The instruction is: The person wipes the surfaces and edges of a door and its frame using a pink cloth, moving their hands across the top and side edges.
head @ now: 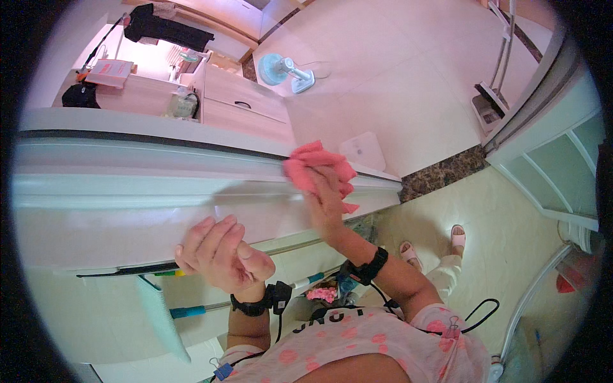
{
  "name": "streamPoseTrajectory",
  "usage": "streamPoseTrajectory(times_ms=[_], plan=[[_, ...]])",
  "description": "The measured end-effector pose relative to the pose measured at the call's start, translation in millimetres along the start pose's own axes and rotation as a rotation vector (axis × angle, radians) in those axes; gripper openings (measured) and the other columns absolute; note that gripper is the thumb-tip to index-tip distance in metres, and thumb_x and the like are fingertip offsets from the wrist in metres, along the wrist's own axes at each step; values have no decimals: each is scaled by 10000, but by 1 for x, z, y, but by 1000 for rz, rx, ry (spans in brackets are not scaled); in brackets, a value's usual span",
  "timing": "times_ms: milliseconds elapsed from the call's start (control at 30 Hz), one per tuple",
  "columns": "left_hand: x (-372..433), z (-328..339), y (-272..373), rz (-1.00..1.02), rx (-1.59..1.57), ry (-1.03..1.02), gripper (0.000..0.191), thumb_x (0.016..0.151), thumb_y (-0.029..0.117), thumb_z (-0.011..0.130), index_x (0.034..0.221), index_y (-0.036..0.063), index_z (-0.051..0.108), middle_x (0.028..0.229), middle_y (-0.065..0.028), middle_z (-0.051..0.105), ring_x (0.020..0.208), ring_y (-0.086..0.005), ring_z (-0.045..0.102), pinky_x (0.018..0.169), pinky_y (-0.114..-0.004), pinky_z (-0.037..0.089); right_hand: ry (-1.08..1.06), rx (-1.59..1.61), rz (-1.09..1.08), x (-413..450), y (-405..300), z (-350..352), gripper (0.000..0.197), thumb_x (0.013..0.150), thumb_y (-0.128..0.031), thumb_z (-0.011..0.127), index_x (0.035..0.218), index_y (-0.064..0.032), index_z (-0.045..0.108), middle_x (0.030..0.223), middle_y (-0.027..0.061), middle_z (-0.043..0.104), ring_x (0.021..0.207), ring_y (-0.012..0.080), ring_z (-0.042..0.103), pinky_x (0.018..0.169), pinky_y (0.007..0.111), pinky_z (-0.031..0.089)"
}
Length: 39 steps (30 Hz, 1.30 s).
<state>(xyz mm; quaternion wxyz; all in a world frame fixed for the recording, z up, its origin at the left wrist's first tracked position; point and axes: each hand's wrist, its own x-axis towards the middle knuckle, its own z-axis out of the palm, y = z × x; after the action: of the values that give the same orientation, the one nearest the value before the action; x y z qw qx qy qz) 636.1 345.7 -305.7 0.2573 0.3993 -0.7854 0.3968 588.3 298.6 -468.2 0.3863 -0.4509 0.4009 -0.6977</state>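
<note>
A bunched pink cloth [316,167] lies under my right hand [328,201], which presses it on the white door frame [249,167] near its dark seal strip. The cloth and fingers are slightly blurred. My left hand [222,253] is raised in front of the frame's pale lower panel, palm towards me, its fingers loosely curled with nothing seen in them. Just behind that hand runs a black-edged bar [127,271], with a light green mesh-like piece [163,316] hanging below it. Both wrists wear black bands with cables.
Beyond the frame stand a blue and white fan [282,72], a drawer cabinet [244,95] and a white flat scale-like object [364,151]. A dustpan [488,107] is at the right, beside a glazed door [560,163]. Poles with blue grips [189,312] lie near my body.
</note>
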Motion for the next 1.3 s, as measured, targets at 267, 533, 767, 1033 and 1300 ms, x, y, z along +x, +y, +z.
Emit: streamPoseTrajectory(times_ms=[267, 533, 767, 1033, 1300], plan=[[2, -3, 1, -42, 55, -53, 185, 864, 181, 439, 836, 71, 585, 875, -50, 619, 908, -250, 549, 922, -405, 263, -65, -25, -219, 14, 7, -4, 420, 695, -34, 580, 1112, 5, 546, 1137, 163, 512, 1076, 366, 464, 931, 443, 361], [-1, -4, -3, -43, 33, -34, 182, 863, 187, 426, 850, 82, 573, 871, -55, 599, 925, -266, 520, 922, -428, 287, -146, 30, -349, 39, -39, 5, 459, 684, -68, 602, 1138, -29, 552, 1190, 139, 496, 1096, 358, 451, 955, 470, 340], [-14, 5, -15, 10, 31, 270, 164, 851, 216, 437, 946, 104, 510, 1037, -104, 487, 1076, -293, 381, 916, -457, 317, -475, 167, -477, 51, -47, 5, 364, 679, -106, 640, 1043, -113, 632, 1132, 120, 571, 1066, 315, 525, 940, 426, 387], [-14, 3, -12, -45, 11, 214, 154, 846, 231, 449, 954, 128, 488, 1052, -88, 469, 1089, -291, 372, 925, -450, 312, -441, 221, -265, 61, -60, 9, 308, 701, -73, 665, 1008, -83, 641, 984, 94, 631, 895, 268, 589, 781, 341, 468], [-18, -3, -11, -90, 38, 150, 123, 849, 234, 453, 906, 133, 493, 1057, -78, 452, 1091, -290, 368, 922, -445, 316, -644, 18, -396, 75, -100, 28, 323, 745, -145, 588, 1066, -153, 621, 1086, 80, 606, 961, 304, 568, 792, 414, 460]])
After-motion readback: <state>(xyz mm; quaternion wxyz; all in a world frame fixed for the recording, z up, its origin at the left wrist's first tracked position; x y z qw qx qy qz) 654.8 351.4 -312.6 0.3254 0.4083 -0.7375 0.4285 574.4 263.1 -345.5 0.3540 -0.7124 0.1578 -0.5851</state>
